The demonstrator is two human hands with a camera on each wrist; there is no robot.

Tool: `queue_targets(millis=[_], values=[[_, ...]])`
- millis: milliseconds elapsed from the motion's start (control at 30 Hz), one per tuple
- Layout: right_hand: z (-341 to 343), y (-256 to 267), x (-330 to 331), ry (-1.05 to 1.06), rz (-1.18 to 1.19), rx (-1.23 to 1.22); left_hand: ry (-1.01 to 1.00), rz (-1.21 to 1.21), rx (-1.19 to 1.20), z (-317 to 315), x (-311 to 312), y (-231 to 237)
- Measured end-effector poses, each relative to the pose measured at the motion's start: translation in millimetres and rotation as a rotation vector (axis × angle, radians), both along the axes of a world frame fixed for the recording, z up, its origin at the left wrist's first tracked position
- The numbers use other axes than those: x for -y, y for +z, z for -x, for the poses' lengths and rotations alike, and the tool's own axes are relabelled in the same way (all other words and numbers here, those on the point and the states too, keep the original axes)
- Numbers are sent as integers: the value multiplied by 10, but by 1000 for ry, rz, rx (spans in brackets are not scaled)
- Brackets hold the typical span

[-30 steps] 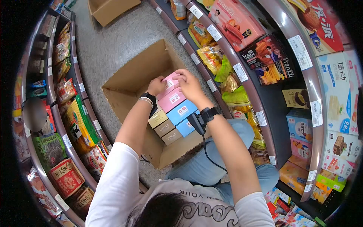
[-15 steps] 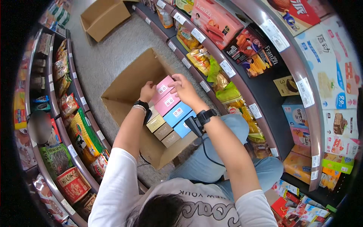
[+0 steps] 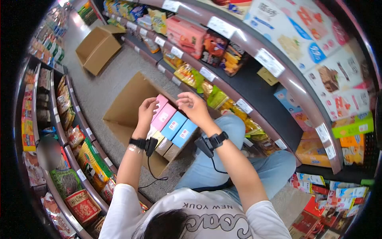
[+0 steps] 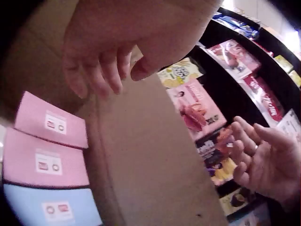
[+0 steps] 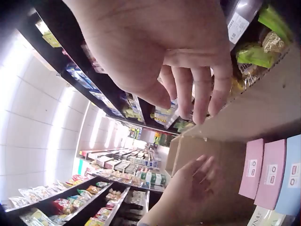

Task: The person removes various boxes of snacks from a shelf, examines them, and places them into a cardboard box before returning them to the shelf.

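Observation:
A cardboard carton [image 3: 126,97] on the floor holds small boxes packed in rows. Among them are pink boxes [image 3: 164,117], blue boxes [image 3: 174,125] and, partly behind the left wrist, a cream box [image 5: 265,217] and a brown one [image 3: 163,147]. My left hand [image 3: 147,110] hovers over the carton beside the pink boxes, fingers loosely bent and holding nothing. Across from it, my right hand [image 3: 194,108] is raised near the carton's shelf-side edge, also with nothing in it. In the left wrist view, the left fingers hang apart from the pink boxes.
A second carton [image 3: 97,49] stands open farther up the aisle floor [image 3: 81,85]. Close on the right runs a shelf [image 3: 258,107] of snack boxes and bags; another shelf of packaged food [image 3: 89,159] lines the left. The person's bent leg [image 3: 221,147] is beside the carton.
Both hands have come off the pink box they were touching and drawn apart, the right hand rising toward the shelf side. The head view has turned, showing more of the aisle.

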State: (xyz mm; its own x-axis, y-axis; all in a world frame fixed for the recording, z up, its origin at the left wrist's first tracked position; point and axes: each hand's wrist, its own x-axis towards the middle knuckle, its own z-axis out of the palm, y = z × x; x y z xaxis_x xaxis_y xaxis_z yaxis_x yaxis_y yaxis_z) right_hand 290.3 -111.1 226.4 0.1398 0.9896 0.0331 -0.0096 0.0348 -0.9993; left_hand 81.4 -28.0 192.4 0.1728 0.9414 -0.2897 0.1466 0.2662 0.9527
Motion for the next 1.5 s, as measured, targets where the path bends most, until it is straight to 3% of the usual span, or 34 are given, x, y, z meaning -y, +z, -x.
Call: queue_targets(millis=[133, 267, 500, 633, 700, 800, 867, 900, 967, 1000, 1133, 1267, 1400, 1500], values=[[-372, 200, 536, -116, -91, -64, -101, -26, 126, -440, 641, 802], [-767, 347, 1144, -280, -90, -131, -235, 36, 241, -979, 1215, 1074], [-1606, 552, 2189, -637, -107, -53, -641, -12, 306, -2177, 1798, 1017], [-2189, 552, 2551, -885, -72, 115, -765, -232, 292, -2946, 1973, 936], [-2487, 486, 2600, -1004, -46, 257, -782, -353, 234, -3313, 1990, 995], [-2850, 493, 2586, -1070, 39, 701, -690, -698, 152, -3818, 1915, 919], [-3094, 414, 2507, -1095, -13, 1055, -637, -1019, 10, -4088, 1804, 857], [-3167, 430, 2472, -1072, -10, 1102, -604, -1179, -61, -4236, 1732, 801], [-3309, 480, 2408, -1024, -5, 1200, -666, -1110, -111, -4470, 1632, 761], [-3311, 614, 2362, -981, 151, 1187, -687, -1086, -124, -4503, 1643, 882], [-3579, 489, 2260, -977, -109, 1256, -662, -1235, -5, -4811, 1505, 741], [-3678, 327, 2368, -1030, -103, 1281, -615, -1301, 113, -4997, 1415, 592], [-3687, 229, 2459, -1019, -65, 1076, -574, -1355, 124, -5055, 1329, 508], [-3701, 222, 2446, -1011, -70, 1104, -549, -1378, 123, -5035, 1293, 445]])
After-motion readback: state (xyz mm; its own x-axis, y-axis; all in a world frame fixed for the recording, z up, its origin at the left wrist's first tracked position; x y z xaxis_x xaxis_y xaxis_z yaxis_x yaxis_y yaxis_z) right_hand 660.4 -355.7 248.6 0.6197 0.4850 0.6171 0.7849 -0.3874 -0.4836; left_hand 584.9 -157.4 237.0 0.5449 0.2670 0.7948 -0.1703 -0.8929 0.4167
